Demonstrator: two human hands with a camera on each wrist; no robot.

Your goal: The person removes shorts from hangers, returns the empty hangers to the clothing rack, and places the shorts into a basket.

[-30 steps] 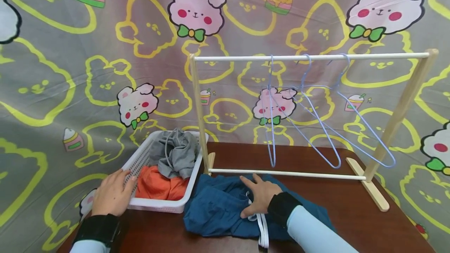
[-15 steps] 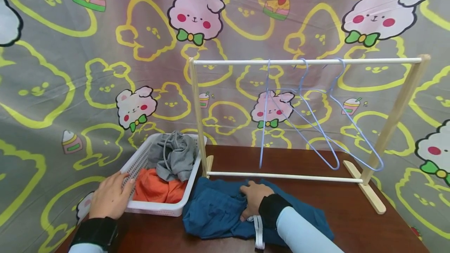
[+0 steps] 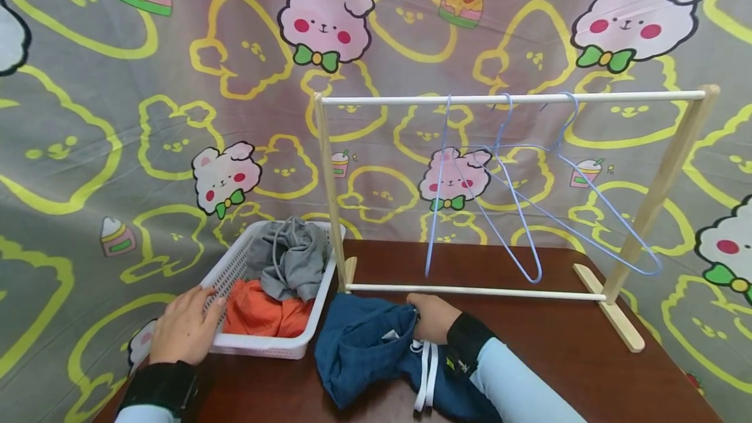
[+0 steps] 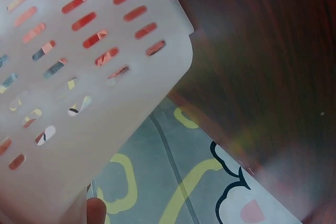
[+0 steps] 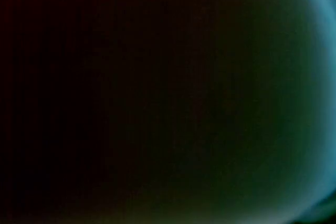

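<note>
A pair of dark blue drawstring pants (image 3: pixel 364 344) lies bunched on the table in the head view, a white cord (image 3: pixel 427 371) trailing to the front. My right hand (image 3: pixel 436 318) grips it at the waistband, fingers curled into the cloth and partly hidden. The left hand (image 3: pixel 185 328) rests on the near left corner of a white basket (image 3: pixel 258 343), fingers relaxed over the rim. In the left wrist view one fingertip (image 4: pixel 96 211) shows beside the basket's slotted wall (image 4: pixel 136 72). Nearly all of the right wrist view is dark.
Orange cloth (image 3: pixel 267 312) and grey cloth (image 3: pixel 294 256) fill the basket. Behind the pants stands a wooden rack (image 3: pixel 664 194) with a white top rail (image 3: pixel 388 100), a low white bar (image 3: pixel 499 292) and three blue hangers (image 3: pixel 523 214). A patterned curtain (image 3: pixel 376 149) closes off the back.
My right hand, spread on the pants before, has closed on the waistband and pulled the cloth up, bunching it and baring table at the right. The hangers have swung slightly; my left hand stays put.
</note>
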